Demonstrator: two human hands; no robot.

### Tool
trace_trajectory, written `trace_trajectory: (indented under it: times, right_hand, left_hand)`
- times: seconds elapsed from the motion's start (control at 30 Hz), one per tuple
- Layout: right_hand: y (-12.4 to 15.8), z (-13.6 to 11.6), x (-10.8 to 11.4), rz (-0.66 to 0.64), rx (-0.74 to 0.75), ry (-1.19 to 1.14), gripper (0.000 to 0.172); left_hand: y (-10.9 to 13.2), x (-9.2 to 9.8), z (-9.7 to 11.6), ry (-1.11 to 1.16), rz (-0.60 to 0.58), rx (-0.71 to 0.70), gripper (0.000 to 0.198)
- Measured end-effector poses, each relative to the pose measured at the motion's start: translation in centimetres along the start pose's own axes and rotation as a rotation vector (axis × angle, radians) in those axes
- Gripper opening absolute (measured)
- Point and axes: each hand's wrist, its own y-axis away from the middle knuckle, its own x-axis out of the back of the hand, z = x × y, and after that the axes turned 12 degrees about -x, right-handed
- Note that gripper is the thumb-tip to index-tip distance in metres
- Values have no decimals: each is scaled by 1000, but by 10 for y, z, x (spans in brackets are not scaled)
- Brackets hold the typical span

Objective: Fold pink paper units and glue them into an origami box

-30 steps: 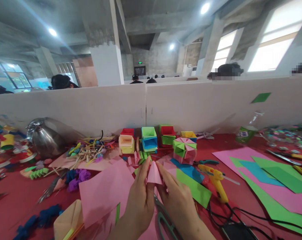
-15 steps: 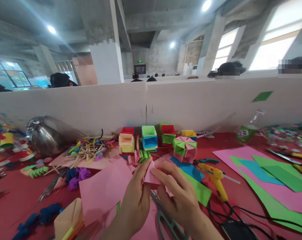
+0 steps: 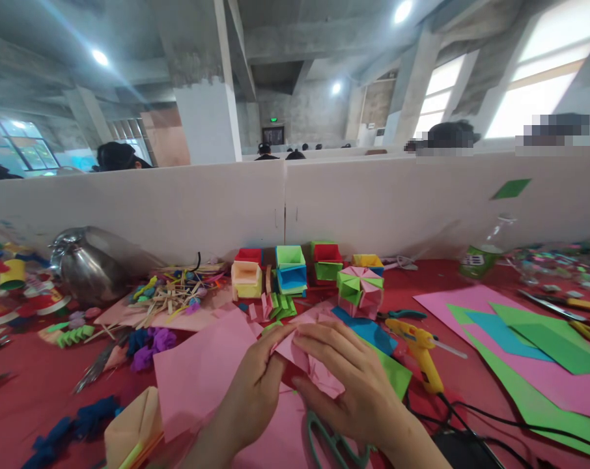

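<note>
A small folded piece of pink paper (image 3: 295, 350) is held between both hands above the middle of the table. My left hand (image 3: 256, 387) is closed on its left edge, thumb and fingers pinching it. My right hand (image 3: 346, 374) bends over its right side, fingertips along the top and thumb lower down. Below the right hand lies a pair of scissors with grey-green handles (image 3: 327, 440), blades hidden under the hand. Beside the left hand rests a large pink sheet (image 3: 202, 368). Just beyond the hands stands a pink and green folded paper piece (image 3: 361, 290).
Folded paper boxes (image 3: 292, 277) stand by the white partition (image 3: 202, 208). A yellow glue gun (image 3: 424, 352) with black cables lies to the right, near stacked coloured sheets (image 3: 500, 339). At left are a metal jug (image 3: 90, 267), wooden sticks (image 3: 175, 293) and a peach folded paper (image 3: 133, 423).
The folded pink paper has tilted and come slightly lower between my hands. My right fingers now lie flatter across it, and the scissors' blades have become covered.
</note>
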Motion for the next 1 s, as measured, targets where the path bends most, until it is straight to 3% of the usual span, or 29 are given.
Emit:
trace_trajectory:
  times: [0.2, 0.37, 0.53, 0.7, 0.83, 1.0]
  right_hand:
    - [0, -1, -1, 78, 53, -24, 34]
    - [-1, 1, 3, -14, -10, -130, 50]
    - [-3, 4, 8, -100, -79, -307, 16]
    - [-3, 2, 10, -122, -133, -379, 14]
    - [-4, 2, 11, -134, -154, -396, 14]
    - [-3, 6, 10, -101, -195, -417, 16]
  left_hand:
    - [-1, 5, 7, 64, -37, 58, 44]
    - [-1, 9, 7, 219, -106, 123, 38]
    - [0, 15, 6, 368, -186, 146, 32]
    - [-1, 16, 11, 426, -247, 188, 29]
    - [0, 15, 12, 330, -218, 203, 19]
    - [0, 11, 7, 270, -191, 111, 15]
